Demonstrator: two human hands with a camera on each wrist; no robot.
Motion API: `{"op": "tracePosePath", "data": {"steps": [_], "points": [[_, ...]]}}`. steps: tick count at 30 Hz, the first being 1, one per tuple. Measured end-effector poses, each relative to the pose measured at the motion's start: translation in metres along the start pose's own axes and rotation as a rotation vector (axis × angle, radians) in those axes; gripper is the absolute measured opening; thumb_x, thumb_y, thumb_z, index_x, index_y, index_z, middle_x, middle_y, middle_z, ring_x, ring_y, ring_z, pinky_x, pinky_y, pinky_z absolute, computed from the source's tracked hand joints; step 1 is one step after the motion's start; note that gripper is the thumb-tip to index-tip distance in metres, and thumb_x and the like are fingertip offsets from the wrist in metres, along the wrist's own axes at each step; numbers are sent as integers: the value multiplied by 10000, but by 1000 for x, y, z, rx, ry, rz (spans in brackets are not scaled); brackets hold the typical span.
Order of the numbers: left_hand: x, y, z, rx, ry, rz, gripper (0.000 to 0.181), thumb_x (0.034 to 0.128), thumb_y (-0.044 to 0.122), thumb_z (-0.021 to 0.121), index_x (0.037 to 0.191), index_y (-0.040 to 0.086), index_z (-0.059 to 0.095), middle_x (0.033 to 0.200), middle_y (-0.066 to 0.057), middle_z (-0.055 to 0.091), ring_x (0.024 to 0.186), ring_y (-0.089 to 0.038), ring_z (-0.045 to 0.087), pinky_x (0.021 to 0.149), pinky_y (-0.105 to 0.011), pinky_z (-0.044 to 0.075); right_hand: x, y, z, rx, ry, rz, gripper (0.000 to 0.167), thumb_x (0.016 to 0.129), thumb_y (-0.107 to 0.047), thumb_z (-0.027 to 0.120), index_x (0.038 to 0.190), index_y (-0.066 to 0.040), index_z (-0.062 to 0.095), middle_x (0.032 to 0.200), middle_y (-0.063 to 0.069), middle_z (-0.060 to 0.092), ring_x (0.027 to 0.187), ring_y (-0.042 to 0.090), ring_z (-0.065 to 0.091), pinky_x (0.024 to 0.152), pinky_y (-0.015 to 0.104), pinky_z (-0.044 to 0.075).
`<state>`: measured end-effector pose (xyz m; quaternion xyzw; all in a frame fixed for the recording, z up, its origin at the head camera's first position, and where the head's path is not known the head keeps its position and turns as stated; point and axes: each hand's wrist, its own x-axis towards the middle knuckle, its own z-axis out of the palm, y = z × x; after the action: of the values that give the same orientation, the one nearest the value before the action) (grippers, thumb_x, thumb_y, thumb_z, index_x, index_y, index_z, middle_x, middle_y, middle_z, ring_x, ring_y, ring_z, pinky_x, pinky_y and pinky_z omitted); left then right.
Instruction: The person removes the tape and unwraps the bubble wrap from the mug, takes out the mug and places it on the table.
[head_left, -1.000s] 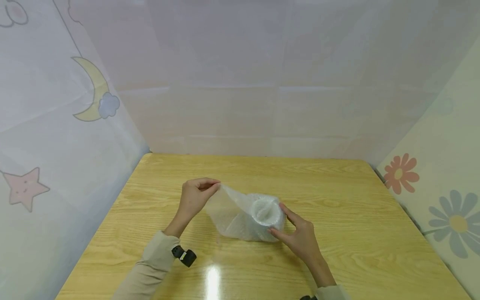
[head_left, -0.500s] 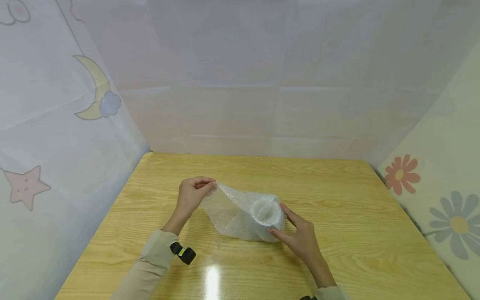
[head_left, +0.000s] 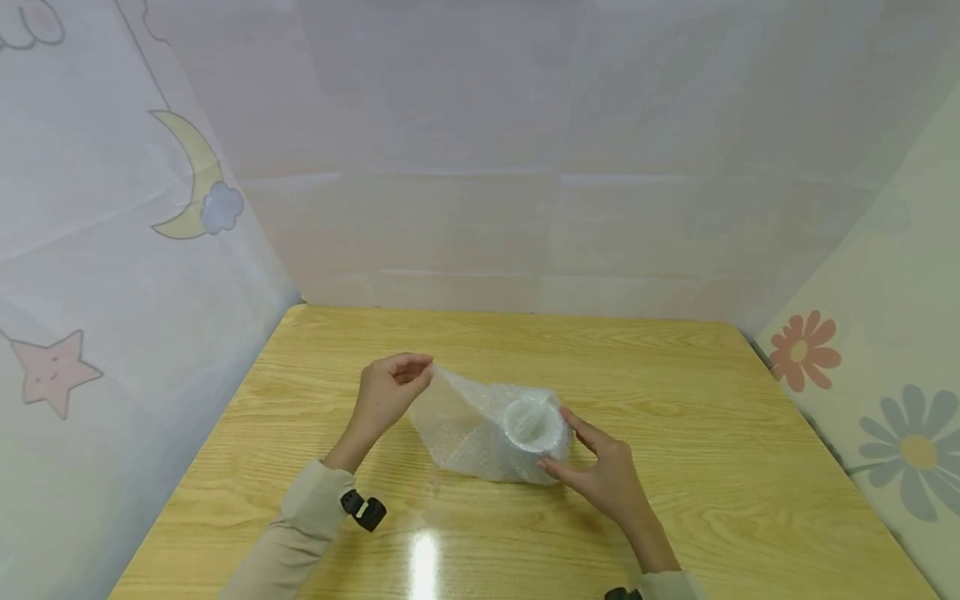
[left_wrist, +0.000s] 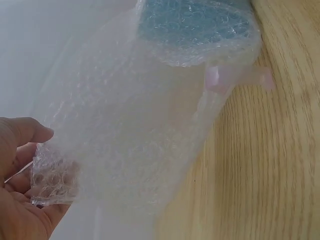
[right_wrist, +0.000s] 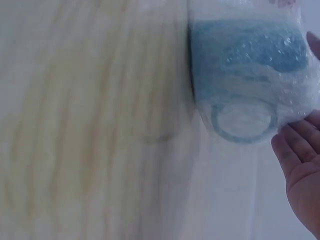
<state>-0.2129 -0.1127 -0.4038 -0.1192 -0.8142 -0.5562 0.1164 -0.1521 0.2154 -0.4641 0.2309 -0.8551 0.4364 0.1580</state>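
The left hand (left_wrist: 19,212) pinches a bubble wrap (left_wrist: 130,120) edge; beyond its fingers, the wrap covers a blue object (left_wrist: 195,27).

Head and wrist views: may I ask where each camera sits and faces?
Head: on the head, facing forward and down at the table; left hand, right hand, sleeves show.
Left wrist: on it, facing bubble wrap; that hand shows.
Right wrist: on it, facing the wrapped cup; that hand shows.
Both wrist views show the bubble wrap.

Wooden table (head_left: 697,400), yellow moon print (head_left: 206,162), pink star (head_left: 56,372)
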Motion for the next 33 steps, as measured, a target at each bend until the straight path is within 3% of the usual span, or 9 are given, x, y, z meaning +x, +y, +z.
{"op": "tracePosePath", "data": {"steps": [3,6,12,16,20,23,27,33], "points": [[-2,5,1,85,5,62,229,889,93,713,1110,32,721,1097,-109,698,1020,-276,661,862,-438,540,1,0,-6,1,-41,9,699,777,-228,839,1331,69,535,1337,170,527,1176,335,538,898,457,491],[-3,10,2,193,11,163,265,861,46,729,1125,25,714,1142,-133,679,1076,-317,632,894,-495,513,4,2,-14,-21,-67,-25,645,802,-219,818,1324,53,554,1325,152,549,1164,327,555,902,462,494],[-5,13,2,416,4,447,302,816,-40,745,1113,-30,695,1100,-168,686,1032,-308,653,850,-421,545,16,5,-27,-81,-66,-164,589,773,-119,824,1290,39,590,1268,146,607,1092,347,611,853,507,518],[-8,14,3,539,-3,573,329,788,-56,764,1107,-41,685,1093,-174,687,1004,-299,664,820,-369,558,24,4,-31,-88,-71,-230,555,786,-64,799,1286,49,588,1276,148,602,1106,336,607,913,404,505],[-11,14,5,619,-22,665,354,773,-58,777,1114,-41,683,1110,-172,678,1035,-300,649,849,-360,547,30,3,-32,-92,-67,-291,510,806,-6,759,1281,61,585,1260,168,608,1103,338,608,960,246,452],[-11,16,8,665,-35,757,367,759,-51,791,1111,-50,688,1115,-173,673,1073,-304,631,906,-350,519,36,5,-33,-130,-46,-371,533,784,36,756,1288,51,584,1245,176,619,1075,348,624,964,195,434],[-9,21,13,715,-41,888,372,749,-28,804,1103,-54,692,1104,-171,678,1095,-303,622,964,-346,479,46,10,-38,-181,-39,-445,583,725,106,769,1277,58,588,1243,179,621,1061,358,630,981,176,410],[-10,26,21,798,-64,993,370,749,27,818,1097,-31,705,1103,-153,684,1088,-279,628,959,-343,484,56,21,-43,-217,-65,-483,535,716,123,762,1228,80,613,1197,205,638,1041,366,638,959,186,432]]}}
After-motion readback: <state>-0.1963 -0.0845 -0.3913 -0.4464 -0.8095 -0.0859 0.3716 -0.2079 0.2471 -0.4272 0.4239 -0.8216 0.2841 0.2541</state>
